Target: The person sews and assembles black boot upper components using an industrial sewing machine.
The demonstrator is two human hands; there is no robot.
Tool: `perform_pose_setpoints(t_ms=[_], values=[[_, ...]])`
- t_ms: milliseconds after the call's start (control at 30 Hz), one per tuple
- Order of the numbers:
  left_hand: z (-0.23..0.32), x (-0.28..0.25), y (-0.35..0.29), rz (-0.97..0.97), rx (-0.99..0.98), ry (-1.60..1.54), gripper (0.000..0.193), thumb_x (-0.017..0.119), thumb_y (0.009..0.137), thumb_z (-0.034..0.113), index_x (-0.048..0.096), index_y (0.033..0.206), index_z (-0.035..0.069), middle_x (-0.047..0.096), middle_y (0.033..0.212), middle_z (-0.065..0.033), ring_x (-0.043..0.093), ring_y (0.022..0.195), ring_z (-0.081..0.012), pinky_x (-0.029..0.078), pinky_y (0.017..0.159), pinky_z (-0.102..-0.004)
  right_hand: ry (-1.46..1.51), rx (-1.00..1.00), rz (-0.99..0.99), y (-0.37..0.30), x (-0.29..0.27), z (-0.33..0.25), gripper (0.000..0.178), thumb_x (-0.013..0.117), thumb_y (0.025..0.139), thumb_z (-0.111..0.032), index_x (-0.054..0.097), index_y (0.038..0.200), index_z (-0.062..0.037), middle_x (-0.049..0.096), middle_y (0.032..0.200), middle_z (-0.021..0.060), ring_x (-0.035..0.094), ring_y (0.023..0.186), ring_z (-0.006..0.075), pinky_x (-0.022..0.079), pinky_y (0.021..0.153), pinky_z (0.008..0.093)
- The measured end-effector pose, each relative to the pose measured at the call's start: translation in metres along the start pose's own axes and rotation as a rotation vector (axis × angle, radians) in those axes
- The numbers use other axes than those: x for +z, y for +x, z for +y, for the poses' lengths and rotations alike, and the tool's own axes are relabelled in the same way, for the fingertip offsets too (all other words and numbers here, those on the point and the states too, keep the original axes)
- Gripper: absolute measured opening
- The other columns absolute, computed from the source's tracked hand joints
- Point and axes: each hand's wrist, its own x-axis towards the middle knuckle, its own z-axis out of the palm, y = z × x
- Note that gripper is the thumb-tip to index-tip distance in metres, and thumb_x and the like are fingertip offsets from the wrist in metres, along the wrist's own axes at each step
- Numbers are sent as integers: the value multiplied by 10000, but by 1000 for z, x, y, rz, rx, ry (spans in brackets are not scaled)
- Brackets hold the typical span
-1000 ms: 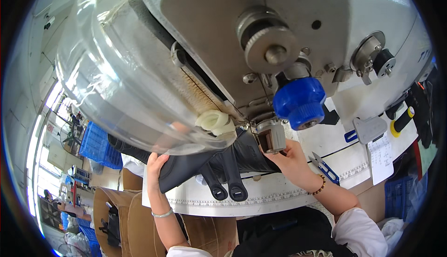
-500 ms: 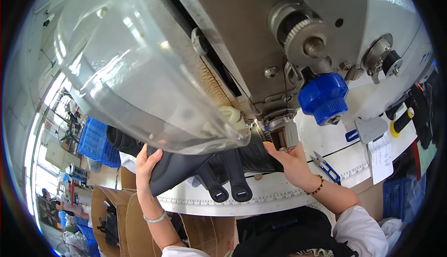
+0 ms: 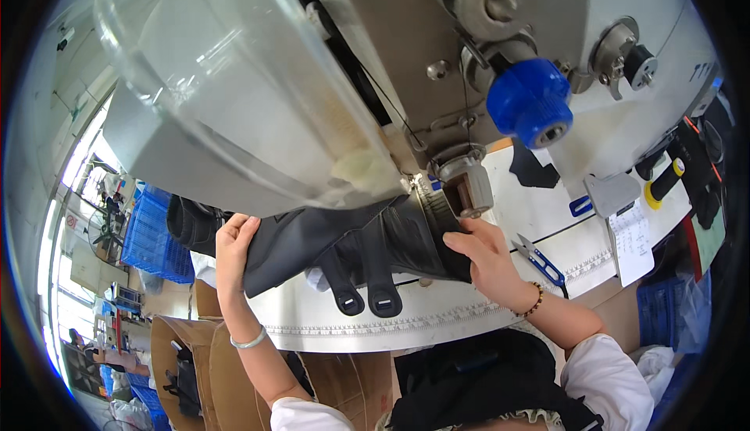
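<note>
A black leather-like piece with two rounded, slotted straps lies across the sewing machine's bed; I cannot tell just what article it is. My left hand is closed on its left edge, thumb on top and fingers partly out of sight. At the right end my right hand grips the same piece, thumb on its upper surface, close beside the presser parts. The seam area under the machine head is partly hidden by a clear plastic guard.
Blue-handled thread snips lie right of my right hand. Further right are a handwritten notepad and a yellow-ended spool. A black scrap lies behind the presser. Left stand a blue crate and a cardboard box.
The machine appears shifted up in the view. Both hands still hold the black piece, now sitting slightly higher and further left in the picture. The black scrap behind the presser has come into sight.
</note>
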Motion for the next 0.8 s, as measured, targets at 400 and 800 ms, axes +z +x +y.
perform_pose_setpoints(t_ms=[400, 800], values=[[6, 119, -148, -74, 1187, 629, 218, 531, 752, 119, 589, 919, -9, 599, 869, -129, 567, 864, -356, 419, 799, -434, -151, 102, -123, -7, -16, 3, 348, 555, 853, -89, 461, 1167, 25, 548, 995, 10, 468, 881, 48, 408, 764, 201], [33, 162, -118, -21, 827, 995, 477, 583, 731, 117, 522, 1201, 66, 471, 1262, -31, 405, 1204, -203, 237, 1016, -458, -48, 59, -93, -13, -6, 11, 303, 588, 848, -117, 518, 1117, 4, 580, 973, 6, 496, 837, 28, 432, 716, 189]])
